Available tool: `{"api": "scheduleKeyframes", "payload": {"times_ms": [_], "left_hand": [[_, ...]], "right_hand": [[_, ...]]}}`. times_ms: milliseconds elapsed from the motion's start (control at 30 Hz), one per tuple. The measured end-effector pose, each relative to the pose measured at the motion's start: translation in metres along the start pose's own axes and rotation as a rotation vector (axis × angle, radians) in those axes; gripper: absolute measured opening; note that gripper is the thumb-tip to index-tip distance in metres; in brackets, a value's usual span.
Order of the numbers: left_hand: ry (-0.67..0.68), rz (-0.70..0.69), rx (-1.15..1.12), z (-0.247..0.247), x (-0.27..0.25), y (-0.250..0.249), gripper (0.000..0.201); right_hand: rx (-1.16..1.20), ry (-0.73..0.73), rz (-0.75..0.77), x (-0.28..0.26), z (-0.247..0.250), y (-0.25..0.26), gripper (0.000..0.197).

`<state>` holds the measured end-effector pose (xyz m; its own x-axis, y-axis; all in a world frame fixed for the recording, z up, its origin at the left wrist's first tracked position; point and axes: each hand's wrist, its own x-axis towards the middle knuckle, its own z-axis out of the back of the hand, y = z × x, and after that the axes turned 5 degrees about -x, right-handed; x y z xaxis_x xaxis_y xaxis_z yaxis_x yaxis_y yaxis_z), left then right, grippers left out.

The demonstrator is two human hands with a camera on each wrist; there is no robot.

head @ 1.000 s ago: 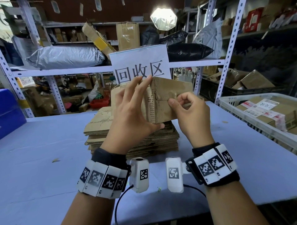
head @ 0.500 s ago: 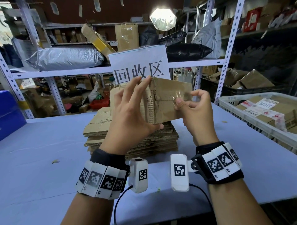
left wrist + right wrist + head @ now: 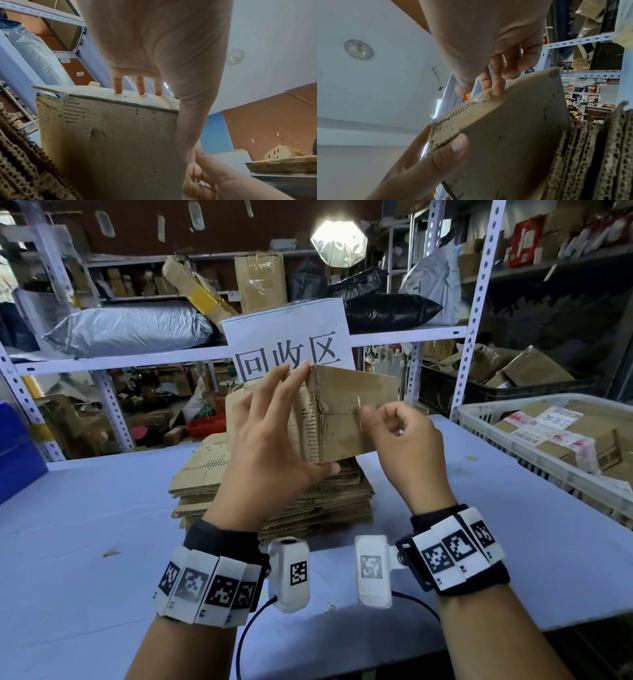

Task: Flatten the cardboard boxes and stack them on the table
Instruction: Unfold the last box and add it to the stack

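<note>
Item: cardboard box (image 3: 346,412), unflattened, held in the air above the stack of flattened cardboard (image 3: 274,494) on the desk (image 3: 85,525). Left hand (image 3: 270,436) clamps its near corner, fingers (image 3: 118,86) on top, thumb beneath, apparently steadying it while the right hand (image 3: 404,440) pinches tape (image 3: 481,98) at the seam. Long axis runs left-right, seamed face toward the wearer.

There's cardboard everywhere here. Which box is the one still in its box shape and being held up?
The small brown cardboard box held above the table: left hand grips it while right hand pinches tape at its seam. The stack of flattened cardboard lies beneath; the boxes in the white crate go untouched.
</note>
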<state>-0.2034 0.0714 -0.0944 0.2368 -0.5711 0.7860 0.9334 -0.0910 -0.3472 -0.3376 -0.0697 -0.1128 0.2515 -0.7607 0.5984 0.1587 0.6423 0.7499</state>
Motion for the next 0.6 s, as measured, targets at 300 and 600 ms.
{"api": "scheduleKeyframes", "payload": {"times_ms": [300, 600], "left_hand": [[0.006, -0.023, 0.000, -0.0024, -0.0015, 0.0011, 0.121], [0.014, -0.015, 0.002, -0.0033, -0.0015, -0.0014, 0.121]], "right_hand": [[-0.067, -0.016, 0.042, 0.0006, 0.0019, -0.0046, 0.019], [0.058, -0.118, 0.016, -0.0043, -0.0053, -0.0012, 0.014]]}}
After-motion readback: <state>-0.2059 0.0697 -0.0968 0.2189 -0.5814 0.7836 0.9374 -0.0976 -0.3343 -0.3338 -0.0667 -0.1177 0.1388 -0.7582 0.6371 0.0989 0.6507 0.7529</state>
